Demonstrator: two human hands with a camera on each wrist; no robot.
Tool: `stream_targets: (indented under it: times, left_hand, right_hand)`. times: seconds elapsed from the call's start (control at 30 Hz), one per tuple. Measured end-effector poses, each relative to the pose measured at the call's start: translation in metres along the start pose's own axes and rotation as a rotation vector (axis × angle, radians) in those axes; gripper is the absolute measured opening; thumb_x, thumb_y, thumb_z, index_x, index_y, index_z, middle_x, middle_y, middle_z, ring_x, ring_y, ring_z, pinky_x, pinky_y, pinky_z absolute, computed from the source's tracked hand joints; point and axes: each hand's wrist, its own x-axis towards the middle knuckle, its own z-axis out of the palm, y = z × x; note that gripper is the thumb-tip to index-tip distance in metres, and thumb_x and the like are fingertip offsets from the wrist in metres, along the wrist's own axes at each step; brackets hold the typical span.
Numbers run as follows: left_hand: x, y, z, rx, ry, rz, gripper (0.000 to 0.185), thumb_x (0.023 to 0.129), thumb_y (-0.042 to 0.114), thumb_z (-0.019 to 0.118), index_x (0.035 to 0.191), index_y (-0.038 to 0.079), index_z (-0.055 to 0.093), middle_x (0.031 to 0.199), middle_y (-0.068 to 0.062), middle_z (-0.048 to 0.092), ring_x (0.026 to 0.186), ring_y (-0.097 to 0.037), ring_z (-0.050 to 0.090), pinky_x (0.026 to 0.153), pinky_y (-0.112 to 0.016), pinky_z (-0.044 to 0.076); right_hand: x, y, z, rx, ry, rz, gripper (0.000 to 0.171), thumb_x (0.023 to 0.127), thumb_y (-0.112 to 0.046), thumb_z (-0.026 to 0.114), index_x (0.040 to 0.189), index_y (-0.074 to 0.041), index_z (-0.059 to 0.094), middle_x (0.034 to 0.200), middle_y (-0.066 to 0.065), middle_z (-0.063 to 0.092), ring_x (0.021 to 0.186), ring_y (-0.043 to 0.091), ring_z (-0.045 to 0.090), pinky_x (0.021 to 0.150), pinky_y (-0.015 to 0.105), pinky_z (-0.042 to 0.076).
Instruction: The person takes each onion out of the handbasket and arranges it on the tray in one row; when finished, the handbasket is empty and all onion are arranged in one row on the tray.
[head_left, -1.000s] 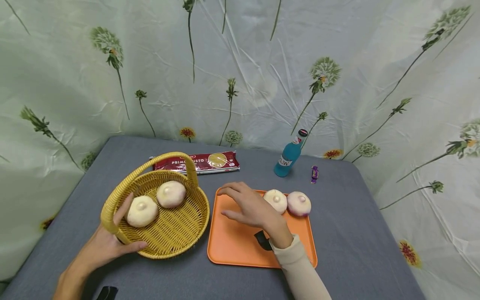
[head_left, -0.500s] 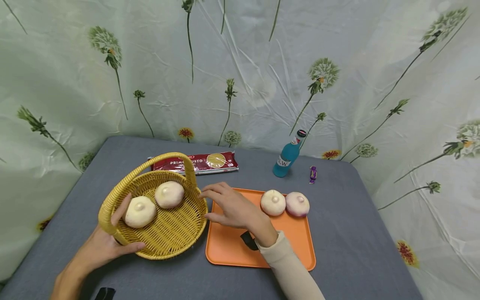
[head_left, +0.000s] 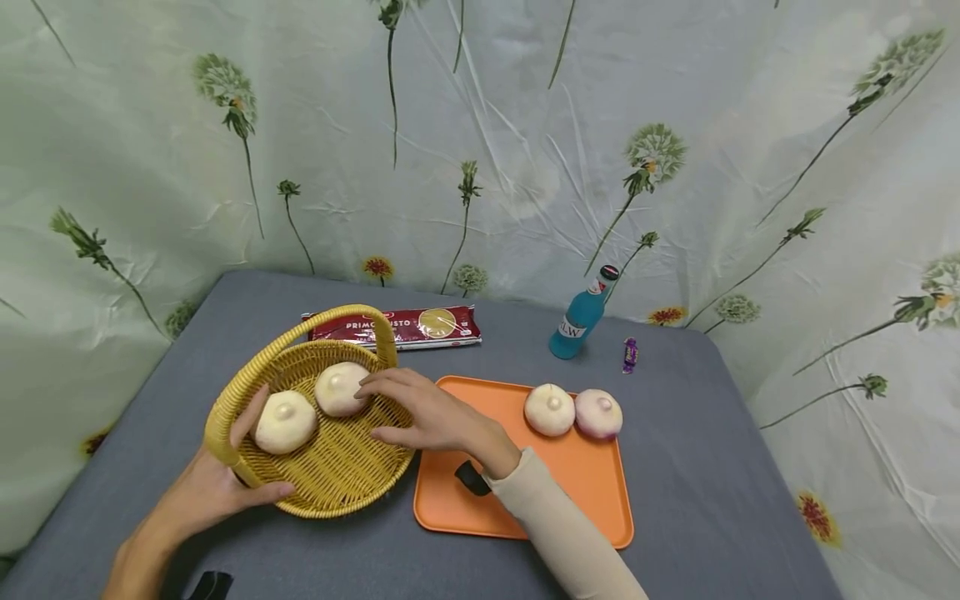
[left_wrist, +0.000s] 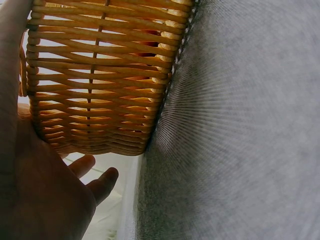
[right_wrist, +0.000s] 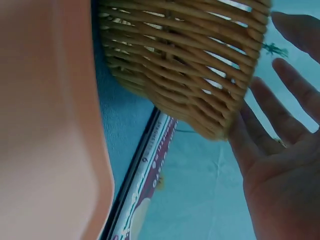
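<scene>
Head cam: left hand (head_left: 210, 492) is gripping the yellow basket (head_left: 341, 475) by its left rim on the grey table (head_left: 712, 467), two pale bulbs (head_left: 285, 422) inside, right hand (head_left: 431, 417) over the other side, fingers relaxed and grasping nothing, can't tell if they touch a bulb; two more bulbs (head_left: 550, 410) on the orange tray (head_left: 457, 504) beside it

One wicker basket (head_left: 345, 467) stands on one table (head_left: 697, 467). Four pale round vegetables (head_left: 285, 422) are in view: two inside the basket, two to its right. Right of the basket there is one orange tray (head_left: 480, 500); behind the basket, one spaghetti packet (head_left: 420, 327). Farther back to the basket's right are one blue bottle (head_left: 579, 321) and one purple-wrapped sweet (head_left: 630, 356). Hands number two: the left hand (head_left: 213, 492) at the basket's left side, the right hand (head_left: 427, 410) at its right.
</scene>
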Motion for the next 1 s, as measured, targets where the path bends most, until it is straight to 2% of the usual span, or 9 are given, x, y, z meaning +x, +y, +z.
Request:
stream_targets:
  times: [0.23,0.57,0.7,1.0]
  left_hand:
    - [0.0,0.0,-0.001,0.017,0.003,-0.004,0.133,0.052,0.015,0.098,0.16,0.005,0.021,0.154,-0.035,0.023,0.14,0.01,0.012,0.106,-0.003,0.008]
    - [0.002,0.001,0.0,0.003,-0.006,0.01,0.134,0.053,0.012,0.098,0.16,0.005,0.018,0.156,-0.033,0.022,0.14,0.009,0.014,0.106,-0.002,0.01]
    - [0.002,0.0,0.0,0.011,-0.006,0.003,0.133,0.054,0.012,0.098,0.16,0.005,0.018,0.156,-0.034,0.023,0.14,0.01,0.013,0.106,-0.002,0.009]
    - [0.001,0.002,-0.001,0.027,0.004,0.016,0.132,0.054,0.014,0.098,0.159,0.002,0.019,0.153,-0.037,0.023,0.141,0.01,0.012,0.107,-0.003,0.008]
  right_hand:
    - [0.022,-0.001,0.004,-0.021,-0.033,-0.064,0.05,0.096,-0.028,0.069,0.14,-0.011,0.053,0.148,0.007,0.051,0.14,0.02,0.043,0.118,0.03,0.029]
    - [0.051,-0.003,-0.005,-0.107,-0.146,-0.035,0.052,0.096,-0.03,0.068,0.142,-0.012,0.052,0.152,0.007,0.045,0.141,0.019,0.041,0.113,0.022,0.033]
    - [0.057,0.003,-0.005,-0.091,-0.16,-0.044,0.052,0.096,-0.026,0.068,0.142,-0.011,0.051,0.15,0.008,0.045,0.141,0.018,0.04,0.113,0.021,0.032]
    - [0.062,0.011,0.001,-0.045,-0.191,-0.076,0.057,0.094,-0.023,0.071,0.144,-0.008,0.048,0.155,0.015,0.038,0.146,0.023,0.032,0.118,0.027,0.027]
